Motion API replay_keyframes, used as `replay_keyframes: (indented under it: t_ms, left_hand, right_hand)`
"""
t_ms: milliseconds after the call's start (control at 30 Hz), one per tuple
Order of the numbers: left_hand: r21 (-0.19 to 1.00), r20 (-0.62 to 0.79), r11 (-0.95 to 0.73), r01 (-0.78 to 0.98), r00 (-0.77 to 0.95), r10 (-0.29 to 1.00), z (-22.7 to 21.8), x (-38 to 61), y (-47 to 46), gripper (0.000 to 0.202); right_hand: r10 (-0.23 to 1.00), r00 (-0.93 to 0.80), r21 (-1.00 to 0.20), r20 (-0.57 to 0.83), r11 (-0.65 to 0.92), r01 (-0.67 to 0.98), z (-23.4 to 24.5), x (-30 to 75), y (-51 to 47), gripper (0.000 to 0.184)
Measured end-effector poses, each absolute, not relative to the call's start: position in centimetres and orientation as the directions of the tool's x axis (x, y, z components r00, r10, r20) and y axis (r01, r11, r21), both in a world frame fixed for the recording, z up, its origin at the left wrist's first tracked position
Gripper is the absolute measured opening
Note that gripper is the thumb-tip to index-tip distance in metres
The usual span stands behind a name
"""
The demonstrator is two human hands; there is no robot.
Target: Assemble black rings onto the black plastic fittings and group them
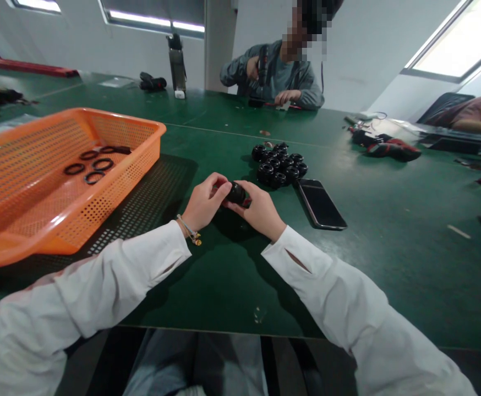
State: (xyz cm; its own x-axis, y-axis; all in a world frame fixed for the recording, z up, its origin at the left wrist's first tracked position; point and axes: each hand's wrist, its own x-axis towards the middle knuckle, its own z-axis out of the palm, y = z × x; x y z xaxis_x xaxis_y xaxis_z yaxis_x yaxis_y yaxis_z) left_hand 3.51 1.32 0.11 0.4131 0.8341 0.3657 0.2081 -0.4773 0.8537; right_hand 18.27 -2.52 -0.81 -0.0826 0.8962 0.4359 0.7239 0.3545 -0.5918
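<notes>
A small round black part [236,193] is held between my two hands, a little above the green table [224,275]. The fingers of my left hand [206,199] close on its left side, thumb on top. My right hand [260,206] grips it from the right, and a bit of red shows by those fingers. Its exact kind is partly hidden by my fingers. Beyond my hands stands a cluster of several similar black ring-shaped parts [279,163]. Several flat black rings [102,164] lie inside the orange basket [120,206] on my left.
A smartphone [322,203] lies right of the cluster. Across the table a person [271,77] holds a power drill [262,65]. Red and black tools [393,147] lie at the right, with another person's arm [480,115] beyond. A grey upright device [177,69] stands at the back.
</notes>
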Motion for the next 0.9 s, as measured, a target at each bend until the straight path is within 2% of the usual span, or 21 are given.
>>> replay_keyframes:
  t_ms: [100,233,400,500,600,667,767,833,900]
  left_hand:
    - [0.834,0.405,-0.528,0.158,0.475,0.782,0.1,3.5,1.1,0.027]
    - [0.770,0.434,-0.591,0.239,0.483,0.761,0.2,3.4,1.0,0.029]
    - [0.746,0.385,-0.568,0.346,0.473,0.793,0.1,3.6,1.3,0.026]
    - [0.735,0.350,-0.542,0.406,0.458,0.817,-0.1,3.8,1.7,0.027]
    - [0.696,0.418,-0.541,0.471,0.348,0.840,0.7,3.8,1.7,0.029]
    - [0.639,0.496,-0.584,0.501,0.311,0.810,2.2,3.7,0.9,0.029]
    - [0.465,0.544,-0.683,0.563,0.428,0.722,5.7,3.3,-1.3,0.021]
    - [0.343,0.501,-0.701,0.625,0.510,0.699,8.4,2.8,-2.9,0.019]
    - [0.260,0.438,-0.670,0.696,0.534,0.724,11.1,2.0,-3.8,0.027]
  right_hand:
    - [0.905,-0.026,-0.615,0.424,0.308,0.726,-0.9,18.5,-2.4,0.028]
    - [0.905,-0.018,-0.586,0.424,0.290,0.757,-0.9,18.5,-2.3,0.020]
    - [0.854,-0.021,-0.521,0.519,0.336,0.784,-0.9,18.3,-2.3,0.036]
    - [0.861,-0.033,-0.476,0.508,0.312,0.822,-1.1,18.5,-2.2,0.036]
    - [0.866,-0.014,-0.399,0.500,0.245,0.884,-1.4,19.0,-2.0,0.036]
    - [0.850,0.017,-0.342,0.526,0.193,0.920,-1.6,19.6,-1.8,0.036]
    - [0.801,0.065,-0.259,0.595,0.114,0.959,-1.7,20.7,-1.4,0.033]
    - [0.770,0.103,-0.218,0.629,0.048,0.975,-1.6,21.5,-1.3,0.029]
    - [0.766,0.123,-0.182,0.630,-0.009,0.983,-1.5,22.1,-1.3,0.030]
